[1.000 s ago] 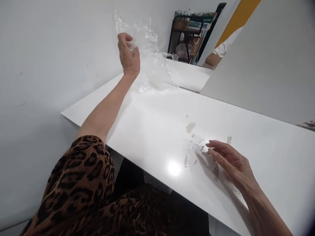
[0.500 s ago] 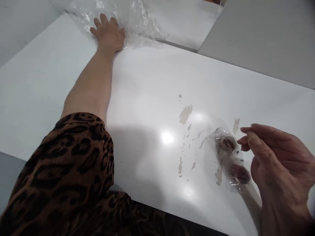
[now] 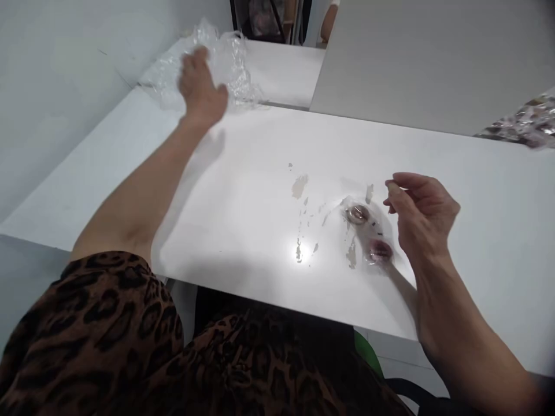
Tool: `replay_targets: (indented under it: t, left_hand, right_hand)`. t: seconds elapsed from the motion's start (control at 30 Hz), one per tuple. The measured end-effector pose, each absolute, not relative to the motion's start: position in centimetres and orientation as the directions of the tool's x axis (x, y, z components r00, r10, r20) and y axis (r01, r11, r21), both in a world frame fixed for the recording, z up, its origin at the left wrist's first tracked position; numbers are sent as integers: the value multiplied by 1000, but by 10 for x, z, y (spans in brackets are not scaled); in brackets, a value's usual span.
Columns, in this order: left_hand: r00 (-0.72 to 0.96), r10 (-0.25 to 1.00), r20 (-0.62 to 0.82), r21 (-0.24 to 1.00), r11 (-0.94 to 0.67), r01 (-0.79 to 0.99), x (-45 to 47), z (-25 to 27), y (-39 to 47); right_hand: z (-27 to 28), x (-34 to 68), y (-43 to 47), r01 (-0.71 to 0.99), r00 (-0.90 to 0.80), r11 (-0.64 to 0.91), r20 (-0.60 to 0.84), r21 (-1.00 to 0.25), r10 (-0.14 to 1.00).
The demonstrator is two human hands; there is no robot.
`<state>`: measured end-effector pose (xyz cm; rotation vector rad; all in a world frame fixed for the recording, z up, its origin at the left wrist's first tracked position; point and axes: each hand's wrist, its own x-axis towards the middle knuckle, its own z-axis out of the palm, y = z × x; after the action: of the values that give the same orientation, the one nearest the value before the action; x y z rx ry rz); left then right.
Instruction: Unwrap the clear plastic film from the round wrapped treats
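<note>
My left hand (image 3: 203, 92) is stretched out at the far left, above a crumpled pile of clear plastic (image 3: 238, 63). It is slightly blurred, with the thumb apart from the fingers and nothing visible in it. On the right, my right hand (image 3: 418, 205) hovers over the table with thumb and fingertips pinched together. Whatever may be between those tips is too small or hidden to make out. Just left of it, a small clear plastic packet (image 3: 366, 231) lies on the table. Inside show a brown round item (image 3: 358, 214) and a dark purple one (image 3: 380, 251).
The white table (image 3: 243, 190) has worn patches (image 3: 300, 186) in its surface. A grey panel (image 3: 425, 63) rises along its back edge. Shiny wrapped material (image 3: 526, 124) sits at the far right. Behind, part of another person's arm (image 3: 329, 23) shows. A green curved edge (image 3: 367, 352) is below the table.
My left hand has lifted off the plastic pile, and its shadow now falls on the table. My right hand keeps its pinch beside the packet. The view has shifted, showing more of the room.
</note>
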<state>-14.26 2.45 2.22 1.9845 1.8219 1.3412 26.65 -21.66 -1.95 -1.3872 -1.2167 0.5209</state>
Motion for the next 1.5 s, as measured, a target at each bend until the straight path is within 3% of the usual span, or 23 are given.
replay_targets:
  t: [0.07,0.13,0.2,0.33,0.5,0.63,0.73,0.87,1.0,1.1,1.17,1.3,1.43,1.5]
  left_hand:
    - [125,937,325,650,-318,690,-96,19,-22]
    - [355,897,265,736,-426,526,-40,11,-75]
    - [472,854,218,812,-427,397,15,1,-123]
    - [650,751,116,824,-438,359,87,-19,-174]
    - [600,795,90,801,-415,431,110,-25,-179]
    - [621,781,64,700,-479,530,105,-20,-190]
    - [568,816,107,652,-489,580,99,-16,-204]
    - [535,832,146,744,-448,495,92,-16,-221]
    - [345,935,75,909,-207,362,90,-24,-225]
    - [174,985,-15,996,-2,95,96,-32,-219]
    - [112,993,-48,990,62,-123,99,-34,-216]
    - [134,988,-72,910,120,-396,102,-26,-217]
    - [169,984,-53,849,134,-511,99,-15,-226]
    - [193,980,-45,837,143,-529,98,-13,-228]
  right_hand:
    - [-21,268,-214,362,352,203,335,-910,874]
    - [-23,268,-212,377,344,202,339,-904,876]
    - [-25,269,-211,398,338,198,344,-896,876]
    - [-26,279,-212,416,307,157,300,-896,903]
    - [-19,293,-242,526,107,112,197,-843,975]
    - [-23,293,-277,796,-27,107,141,-596,990]
    - [-29,290,-295,871,-39,82,98,-485,994]
    - [-34,288,-301,769,9,7,21,-640,1000]
    - [-33,285,-296,473,107,-53,-2,-880,994]
    - [-25,272,-287,136,141,55,74,-989,987]
    - [-18,256,-277,18,153,129,131,-991,980]
    - [-14,222,-252,137,238,201,229,-970,944]
    - [-25,201,-235,345,302,140,250,-928,920]
    - [-30,197,-233,356,278,147,255,-923,926]
